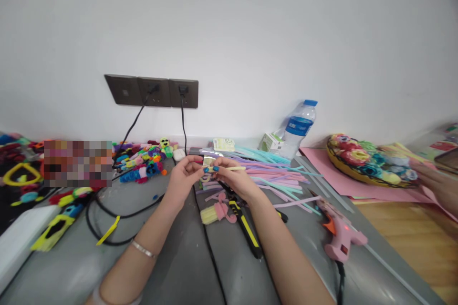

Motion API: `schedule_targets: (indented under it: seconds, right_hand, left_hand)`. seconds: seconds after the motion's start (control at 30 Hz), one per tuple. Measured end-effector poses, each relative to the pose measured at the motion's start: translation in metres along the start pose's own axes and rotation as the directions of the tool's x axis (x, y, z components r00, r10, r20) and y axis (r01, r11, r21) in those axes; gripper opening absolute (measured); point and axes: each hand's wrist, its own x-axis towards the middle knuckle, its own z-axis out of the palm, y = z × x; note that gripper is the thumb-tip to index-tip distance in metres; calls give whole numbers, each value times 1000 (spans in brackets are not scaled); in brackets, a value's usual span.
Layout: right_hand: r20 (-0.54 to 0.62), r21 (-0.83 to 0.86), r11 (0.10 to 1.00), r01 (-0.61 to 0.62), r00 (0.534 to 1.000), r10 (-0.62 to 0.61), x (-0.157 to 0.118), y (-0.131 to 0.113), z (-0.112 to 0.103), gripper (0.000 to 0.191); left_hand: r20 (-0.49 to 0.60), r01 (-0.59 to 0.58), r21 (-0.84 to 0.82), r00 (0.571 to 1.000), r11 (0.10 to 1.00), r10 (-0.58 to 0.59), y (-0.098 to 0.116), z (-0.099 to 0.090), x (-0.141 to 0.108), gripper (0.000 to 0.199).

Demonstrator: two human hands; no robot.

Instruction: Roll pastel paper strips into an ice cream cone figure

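My left hand (186, 176) and my right hand (234, 178) meet in the middle, fingertips pinched on a pale yellow pipe cleaner (236, 168). One end of it sticks out to the right past my right fingers; a small loop shows below my fingertips. Just under my hands, a pink and pale yellow fuzzy piece (213, 213) lies on the grey table (179, 257). Pliers with black and yellow handles (246, 231) lie partly beneath my right hand. Behind, pink, purple and turquoise pipe cleaners (272, 174) are spread out.
A pink glue gun (339, 233) lies at the right. Near the wall stand a water bottle (299, 126) and a small box (271, 143). Another person's hand (434, 183) is beside a flower basket (368, 162). Black cables (211, 248) and colourful fuzzy figures (146, 157) lie left.
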Motion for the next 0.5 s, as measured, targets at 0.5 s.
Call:
schedule_targets:
  seconds: [0.5]
  right_hand:
    - [11,82,978,-190,982,190,-1,-2,-3,32]
  left_hand:
    - [-12,-51,-52,999,997,50,-1,0,1,36]
